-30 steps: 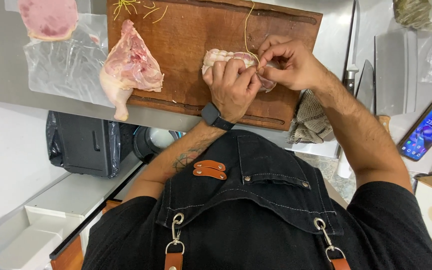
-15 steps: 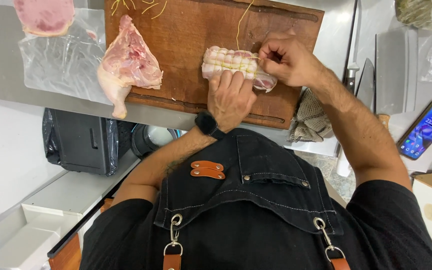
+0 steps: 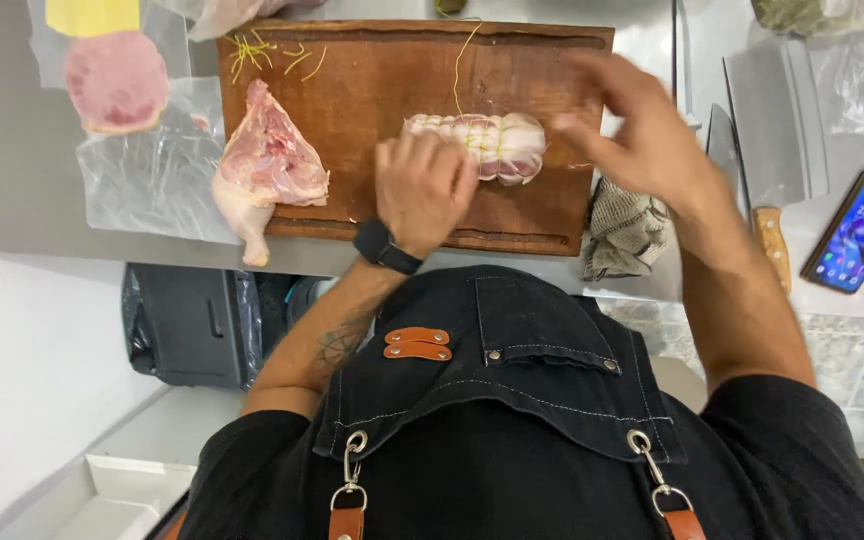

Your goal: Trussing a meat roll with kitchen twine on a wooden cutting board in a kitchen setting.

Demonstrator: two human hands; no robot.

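A rolled piece of raw meat [image 3: 487, 143], tied round with yellowish string, lies across the middle of a brown wooden cutting board [image 3: 372, 90]. My left hand [image 3: 422, 190], with a black watch on the wrist, rests against the roll's near left side, its curled fingers gripping it. My right hand [image 3: 642, 130] hovers blurred just right of the roll with its fingers spread and nothing in them. A loose string end [image 3: 464, 50] runs from the roll toward the board's far edge.
A raw chicken leg piece [image 3: 267, 165] lies at the board's left end, partly on a plastic sheet [image 3: 152, 185]. A round pink ham slice [image 3: 117, 80] sits far left. Right of the board are a grey cloth [image 3: 627, 225], a cleaver [image 3: 772, 110] and a phone [image 3: 857, 245].
My right hand has let go of the roll, opened and moved off to the right. My left hand has slid to the roll's near left side, uncovering it.
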